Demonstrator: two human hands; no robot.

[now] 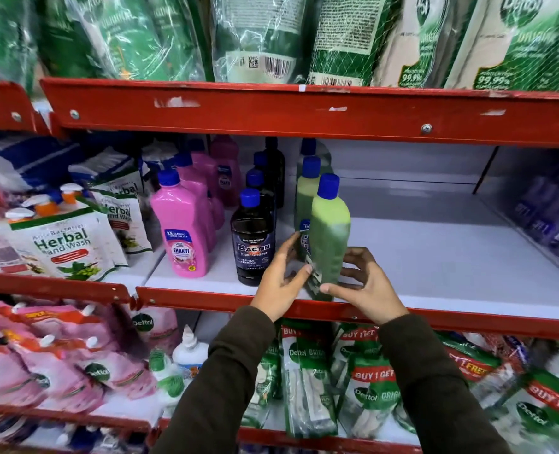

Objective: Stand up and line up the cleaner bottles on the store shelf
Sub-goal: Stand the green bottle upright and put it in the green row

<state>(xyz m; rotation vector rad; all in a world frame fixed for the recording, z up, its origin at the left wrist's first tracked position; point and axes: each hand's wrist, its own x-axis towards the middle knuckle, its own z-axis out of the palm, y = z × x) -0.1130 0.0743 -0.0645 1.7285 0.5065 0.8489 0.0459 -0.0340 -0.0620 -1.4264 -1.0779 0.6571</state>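
Note:
A green cleaner bottle (330, 237) with a blue cap stands upright at the front of the white middle shelf (452, 257). My left hand (283, 280) and my right hand (365, 283) grip its lower part from either side. More green bottles (306, 188) stand in a row behind it. To the left, a row of black Bactin bottles (253, 237) and a row of pink Shakti bottles (183, 231) stand upright, running towards the back.
Herbal hand wash pouches (65, 244) lean on the left. Purple packs (553, 221) fill the right end of the shelf. Red shelf rails (304, 109) run above and below. Dettol refill packs (307, 371) crowd the lower shelf, and green pouches hang overhead.

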